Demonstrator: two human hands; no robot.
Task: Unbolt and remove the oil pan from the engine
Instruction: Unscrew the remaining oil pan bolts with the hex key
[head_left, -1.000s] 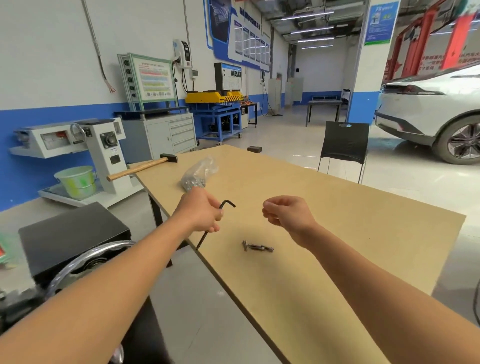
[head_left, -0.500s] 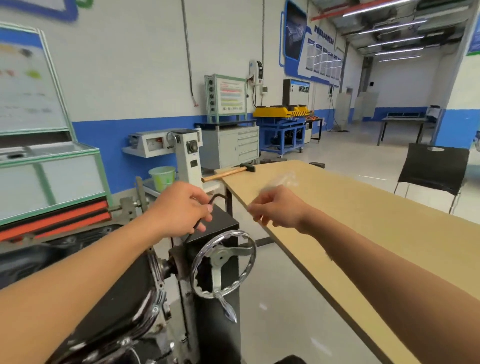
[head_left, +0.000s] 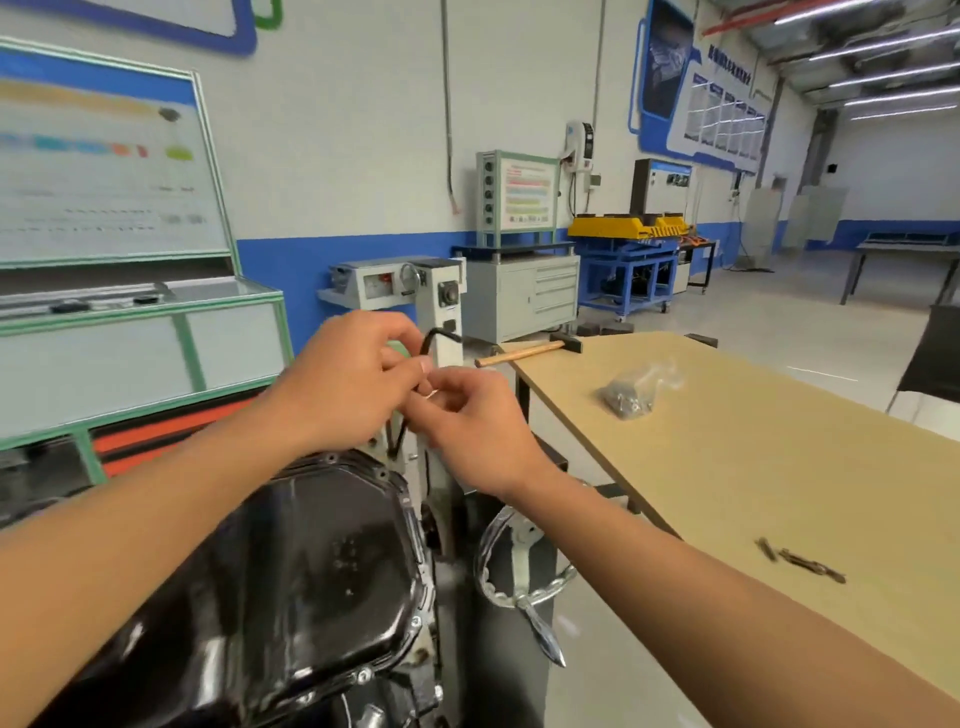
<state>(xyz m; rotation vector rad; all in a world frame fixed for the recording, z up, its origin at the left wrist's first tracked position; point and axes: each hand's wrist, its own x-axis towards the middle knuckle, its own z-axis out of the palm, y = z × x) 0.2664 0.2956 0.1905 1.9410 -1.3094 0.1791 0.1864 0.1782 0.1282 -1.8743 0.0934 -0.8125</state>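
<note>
A black L-shaped key (head_left: 435, 339) is gripped in the left hand (head_left: 343, 387), with the fingers curled round its shaft. The bent short end is seen just above the grip. The long end comes out beneath the grip and points down.

The right hand (head_left: 475, 434) is pressed against the left from the right side, and its curled fingertips are brought together with the left's at the key. Whether the key is actually pinched by the right hand cannot be told, since the fingertips are hidden behind one another.

The pan (head_left: 311, 571), black and glossy, is found directly below the grip and spreads down and to the left of it under the left forearm. A corner of its rim lies just under the key's lower end, but whether the two touch cannot be told.

A chrome handwheel (head_left: 519, 566) is seen below and to the right of the grip, under the right forearm. A table (head_left: 779, 467) stretches away to the right of the grip. On it, a hammer (head_left: 524, 353) is laid at the near corner, just right of the grip and level with it. A clear bag (head_left: 631, 395) of small metal parts lies farther right. Loose bolts (head_left: 800, 560) lie well down to the right, beside the right forearm.
</note>
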